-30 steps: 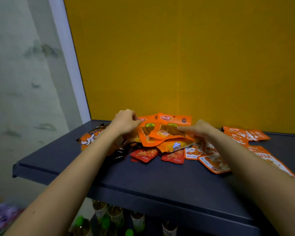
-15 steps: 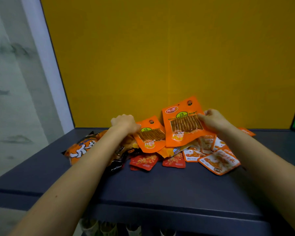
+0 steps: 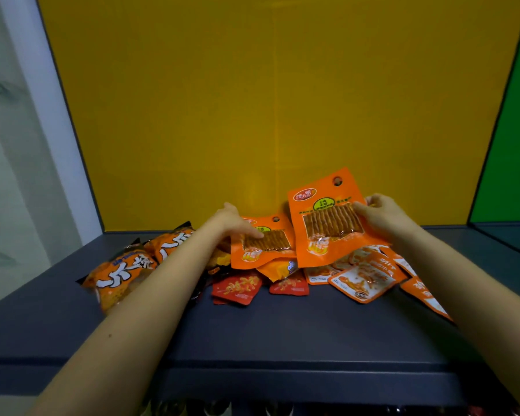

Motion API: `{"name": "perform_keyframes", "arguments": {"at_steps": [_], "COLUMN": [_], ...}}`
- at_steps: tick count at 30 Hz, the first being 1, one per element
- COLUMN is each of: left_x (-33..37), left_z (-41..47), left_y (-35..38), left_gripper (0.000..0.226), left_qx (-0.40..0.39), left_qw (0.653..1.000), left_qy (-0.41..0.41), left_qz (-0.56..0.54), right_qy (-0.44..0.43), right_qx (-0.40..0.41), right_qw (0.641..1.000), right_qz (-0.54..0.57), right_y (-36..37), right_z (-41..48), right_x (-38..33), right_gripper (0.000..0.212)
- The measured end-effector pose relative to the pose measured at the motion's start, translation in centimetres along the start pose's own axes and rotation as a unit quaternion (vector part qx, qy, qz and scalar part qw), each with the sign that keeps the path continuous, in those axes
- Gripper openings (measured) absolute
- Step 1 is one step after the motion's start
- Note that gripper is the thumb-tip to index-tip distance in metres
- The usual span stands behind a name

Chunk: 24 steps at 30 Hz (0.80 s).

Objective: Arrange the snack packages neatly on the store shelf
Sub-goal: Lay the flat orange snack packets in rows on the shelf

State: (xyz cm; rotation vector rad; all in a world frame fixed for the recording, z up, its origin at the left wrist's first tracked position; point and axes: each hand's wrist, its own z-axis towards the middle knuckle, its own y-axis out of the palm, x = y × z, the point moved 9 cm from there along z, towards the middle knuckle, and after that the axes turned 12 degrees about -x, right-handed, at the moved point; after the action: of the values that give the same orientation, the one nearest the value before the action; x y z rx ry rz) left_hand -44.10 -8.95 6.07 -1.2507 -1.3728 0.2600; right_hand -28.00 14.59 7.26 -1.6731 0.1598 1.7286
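Note:
A pile of snack packages lies at the back of the dark shelf [image 3: 282, 334]. My right hand [image 3: 382, 216] pinches the right edge of a large orange stick-snack pack [image 3: 327, 217] and holds it upright above the pile. A second, smaller-looking orange stick-snack pack [image 3: 261, 244] stands tilted to its left, gripped at its left edge by my left hand [image 3: 233, 222]. Below them lie two small red sachets [image 3: 236, 288], a yellow-orange pack [image 3: 278, 268] and several orange-and-white sachets [image 3: 362, 280].
Two puffy orange bags with white lettering [image 3: 123, 273] lie at the left of the pile, partly under my left forearm. A yellow back panel [image 3: 267, 100] closes the shelf behind; a green panel [image 3: 511, 145] stands at the right. Bottle tops show below the shelf's front edge.
Both hands have lifted the two orange stick-snack packs off the pile and stood them upright; the right pack has risen higher and shifted right. The camera has moved closer.

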Motion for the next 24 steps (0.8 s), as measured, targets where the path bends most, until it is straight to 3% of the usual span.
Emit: {"name": "perform_keyframes", "arguments": {"at_steps": [10, 12, 15, 16, 19, 24], "left_x": [1.0, 1.0, 1.6, 1.9, 3.4, 7.4], "left_z": [0.2, 0.7, 1.5, 1.6, 1.0, -0.7], "left_y": [1.6, 1.7, 2.5, 2.7, 3.4, 2.8], "left_gripper": [0.091, 0.077, 0.028, 0.022, 0.02, 0.021], "left_qx": [-0.03, -0.032, -0.07, -0.082, -0.118, -0.101], "left_qw": [0.993, 0.99, 0.982, 0.981, 0.98, 0.973], "left_qy": [0.015, 0.017, 0.037, 0.04, 0.059, 0.128], "left_qz": [-0.112, -0.136, -0.172, -0.174, -0.15, -0.165], "right_qy": [0.02, 0.019, 0.025, 0.027, 0.034, 0.034], "right_qx": [0.041, 0.055, 0.062, 0.065, 0.079, 0.1], "right_qw": [0.999, 0.998, 0.998, 0.997, 0.996, 0.994], "right_qz": [-0.007, -0.007, -0.007, -0.008, 0.003, -0.002], "right_y": [-2.7, -3.2, -4.0, -4.4, -6.0, -10.0], "right_z": [-2.2, -2.5, -3.2, -3.4, -4.1, -6.1], "right_x": [1.4, 1.9, 2.5, 2.7, 3.3, 3.7], "right_gripper": [0.023, 0.022, 0.022, 0.023, 0.024, 0.015]}}
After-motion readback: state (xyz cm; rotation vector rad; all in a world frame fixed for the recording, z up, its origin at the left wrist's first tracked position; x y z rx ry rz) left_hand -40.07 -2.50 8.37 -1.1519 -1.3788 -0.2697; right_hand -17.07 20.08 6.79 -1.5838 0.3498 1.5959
